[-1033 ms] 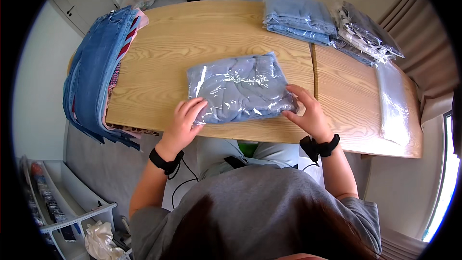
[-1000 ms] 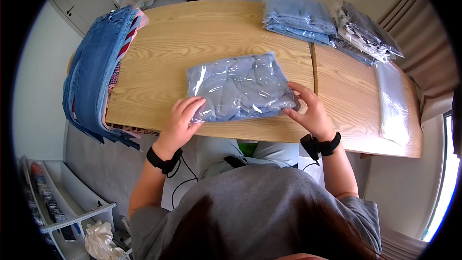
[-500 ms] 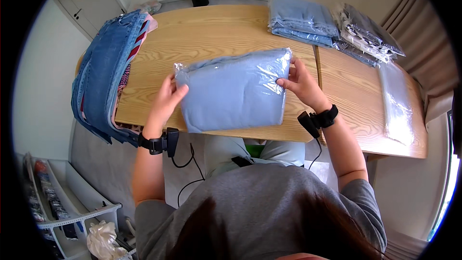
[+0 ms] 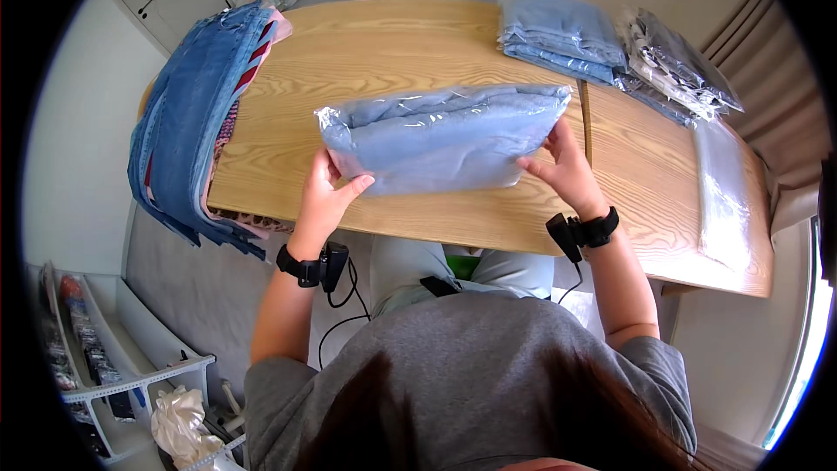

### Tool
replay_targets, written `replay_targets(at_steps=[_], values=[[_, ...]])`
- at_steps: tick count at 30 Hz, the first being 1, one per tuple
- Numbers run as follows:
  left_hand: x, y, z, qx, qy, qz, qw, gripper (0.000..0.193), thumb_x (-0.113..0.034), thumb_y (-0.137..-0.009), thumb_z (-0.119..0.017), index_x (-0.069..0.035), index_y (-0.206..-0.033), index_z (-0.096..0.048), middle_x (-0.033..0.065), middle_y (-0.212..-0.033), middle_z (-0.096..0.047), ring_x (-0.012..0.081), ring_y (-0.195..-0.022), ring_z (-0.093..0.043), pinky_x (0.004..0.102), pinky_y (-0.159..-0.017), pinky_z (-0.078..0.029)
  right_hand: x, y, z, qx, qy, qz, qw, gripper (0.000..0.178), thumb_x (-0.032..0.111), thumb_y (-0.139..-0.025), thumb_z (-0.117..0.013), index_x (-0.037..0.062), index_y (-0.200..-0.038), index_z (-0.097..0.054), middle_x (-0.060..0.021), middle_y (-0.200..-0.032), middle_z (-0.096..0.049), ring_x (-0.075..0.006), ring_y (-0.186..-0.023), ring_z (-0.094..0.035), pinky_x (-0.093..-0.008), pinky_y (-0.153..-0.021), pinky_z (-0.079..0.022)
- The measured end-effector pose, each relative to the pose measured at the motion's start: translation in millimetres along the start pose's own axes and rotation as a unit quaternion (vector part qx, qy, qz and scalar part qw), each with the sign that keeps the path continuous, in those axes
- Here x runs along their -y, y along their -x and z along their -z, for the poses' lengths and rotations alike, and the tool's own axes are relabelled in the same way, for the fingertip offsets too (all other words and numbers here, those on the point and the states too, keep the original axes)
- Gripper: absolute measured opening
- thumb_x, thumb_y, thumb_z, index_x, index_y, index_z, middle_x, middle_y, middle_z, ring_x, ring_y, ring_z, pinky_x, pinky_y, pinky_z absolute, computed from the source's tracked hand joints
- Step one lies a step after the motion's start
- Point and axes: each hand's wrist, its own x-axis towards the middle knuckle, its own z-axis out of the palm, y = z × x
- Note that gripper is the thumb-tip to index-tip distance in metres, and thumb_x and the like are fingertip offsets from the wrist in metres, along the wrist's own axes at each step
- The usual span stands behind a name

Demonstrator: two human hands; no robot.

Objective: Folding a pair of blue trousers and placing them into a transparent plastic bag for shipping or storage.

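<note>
Between my hands is a folded light-blue garment in a clear plastic bag (image 4: 445, 135), tilted up over the near half of the wooden table. My left hand (image 4: 332, 192) grips its lower left corner, thumb on the near face and the other fingers partly hidden behind. At the right end, my right hand (image 4: 565, 167) pinches the bag the same way, thumb in front. The thick folded edge of the garment shows along the top, under shiny, wrinkled plastic. Black straps with small dark devices sit on both wrists.
Jeans and other clothes (image 4: 187, 122) drape over the table's left edge. Bagged light-blue garments (image 4: 558, 30) are stacked at the back right, beside dark and white bagged clothes (image 4: 676, 61). Clear empty bags (image 4: 722, 196) lie at the right. A grey rack (image 4: 139, 384) stands lower left.
The bagged garment has tipped, its lower edge lifting, so its folded top edge now shows. My left hand has moved right and slid under the lower left corner; my right hand has shifted lower.
</note>
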Motion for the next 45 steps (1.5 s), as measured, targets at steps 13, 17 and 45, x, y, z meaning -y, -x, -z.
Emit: replay_targets(at_steps=[13, 17, 45], values=[[-34, -19, -2, -0.008, -0.103, 0.053, 0.993, 0.042, -0.024, -0.086, -0.073, 0.004, -0.11, -0.055, 0.0083, -0.099, -0.064, 0.013, -0.087, -0.058, 0.0283, -0.078, -0.048, 32, 2, 6, 0.027, -0.025, -0.145, 0.989, 0.052, 0.019, -0.093, -0.063, -0.0084, -0.131, -0.04, -0.0098, -0.104, -0.062, -0.0111, -0.09, -0.058, -0.023, -0.079, -0.048], [-36, -22, -10, 0.064, -0.132, 0.197, 0.969, 0.053, -0.045, -0.085, -0.069, 0.006, -0.098, -0.062, 0.0077, -0.088, -0.066, 0.0127, -0.08, -0.06, 0.027, -0.072, -0.049, 38, 12, 15, 0.052, 0.078, -0.23, 0.969, 0.062, 0.031, -0.095, -0.059, -0.0087, -0.137, -0.036, -0.013, -0.102, -0.063, -0.0139, -0.092, -0.06, -0.025, -0.08, -0.048], [-8, -43, -98, 0.5, -0.374, -0.247, 0.741, 0.063, -0.051, -0.083, -0.06, -0.009, -0.129, -0.053, 0.0105, -0.134, -0.051, 0.0303, -0.128, -0.042, 0.0439, -0.109, -0.032, 6, -15, -38, 0.451, 0.381, 0.186, 0.785, 0.069, 0.06, -0.083, -0.055, 0.0314, -0.144, -0.039, -0.0026, -0.156, -0.024, -0.0236, -0.144, -0.019, -0.0518, -0.114, -0.014]])
